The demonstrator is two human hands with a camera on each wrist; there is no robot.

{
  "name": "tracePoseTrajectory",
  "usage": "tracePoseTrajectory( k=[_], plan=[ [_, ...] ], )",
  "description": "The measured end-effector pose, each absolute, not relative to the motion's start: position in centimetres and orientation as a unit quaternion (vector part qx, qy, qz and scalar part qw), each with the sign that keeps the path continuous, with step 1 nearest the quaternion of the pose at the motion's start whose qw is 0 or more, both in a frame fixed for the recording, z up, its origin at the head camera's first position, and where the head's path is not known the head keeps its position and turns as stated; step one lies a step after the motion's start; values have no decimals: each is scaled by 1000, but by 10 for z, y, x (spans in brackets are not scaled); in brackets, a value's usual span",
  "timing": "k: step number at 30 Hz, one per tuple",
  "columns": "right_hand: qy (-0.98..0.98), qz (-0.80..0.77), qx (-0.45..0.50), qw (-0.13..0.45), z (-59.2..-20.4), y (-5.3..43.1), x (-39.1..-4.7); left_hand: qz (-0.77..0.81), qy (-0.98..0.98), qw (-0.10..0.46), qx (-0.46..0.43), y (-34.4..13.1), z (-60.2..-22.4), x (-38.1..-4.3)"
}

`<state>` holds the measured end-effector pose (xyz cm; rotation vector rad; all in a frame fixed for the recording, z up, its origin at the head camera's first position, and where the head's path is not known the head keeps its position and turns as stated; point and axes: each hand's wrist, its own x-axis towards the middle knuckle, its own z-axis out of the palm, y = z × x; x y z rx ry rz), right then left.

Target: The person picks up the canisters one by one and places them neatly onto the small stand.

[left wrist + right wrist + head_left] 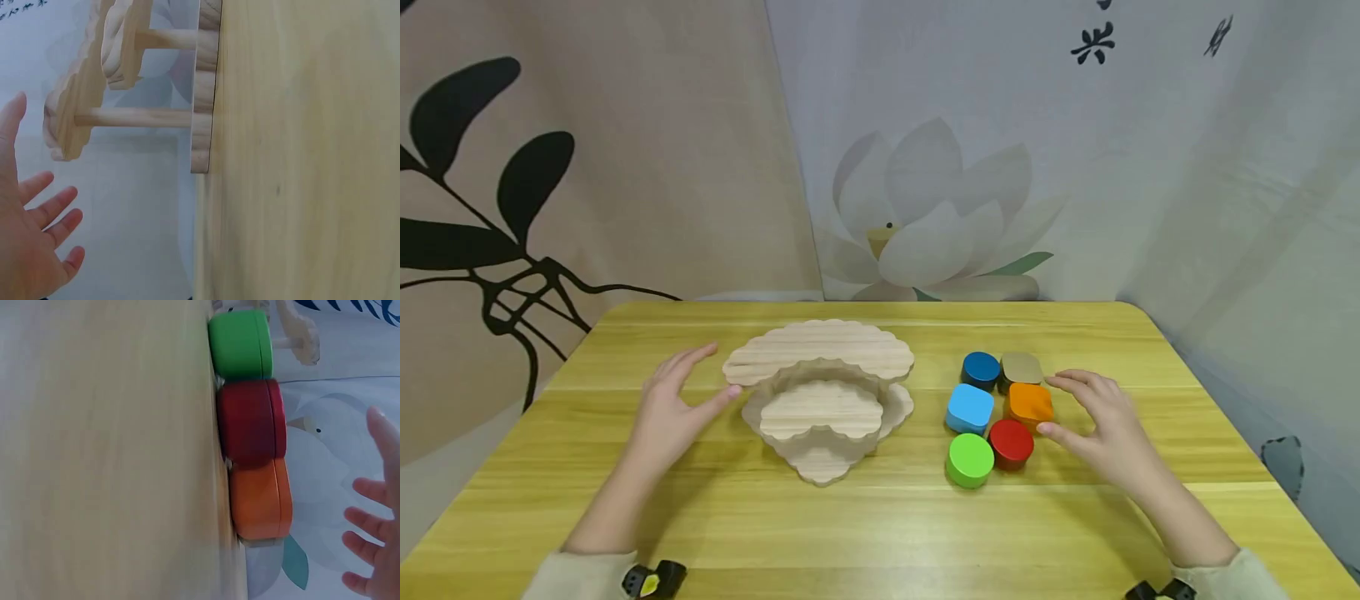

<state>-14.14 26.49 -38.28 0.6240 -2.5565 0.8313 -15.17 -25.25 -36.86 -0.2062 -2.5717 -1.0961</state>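
A pale wooden tiered stand [823,346] with scalloped shelves is on the table, left of the middle. Round dowels [140,117] join its upper shelves to the base, as the left wrist view shows. Beside its left edge is my left hand [662,417], fingers spread and thumb tip close to the top shelf. Small lidded tins stand grouped on the right: dark blue [981,369], gold [1022,367], light blue [970,408], orange [1030,403], red [1011,442] and green [970,460]. My right hand [1105,425] hovers right of the orange and gold tins, fingers apart, holding nothing.
Everything stands on a light wooden table [880,542] with rounded far corners. Behind it hangs a pale curtain [700,167] printed with leaves and a lotus. Bare tabletop separates the stand from the tins.
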Motion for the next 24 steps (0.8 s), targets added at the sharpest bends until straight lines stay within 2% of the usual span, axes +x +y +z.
tracePoseTrajectory(
  k=[11,24],
  plan=[
    [-915,309,219,141,-396,257,-140,-391,-900,183,-58,-243,-372,-157],
    [-921,302,213,126,-408,253,-141,-389,-904,170,-48,-236,-376,-160]
  ],
)
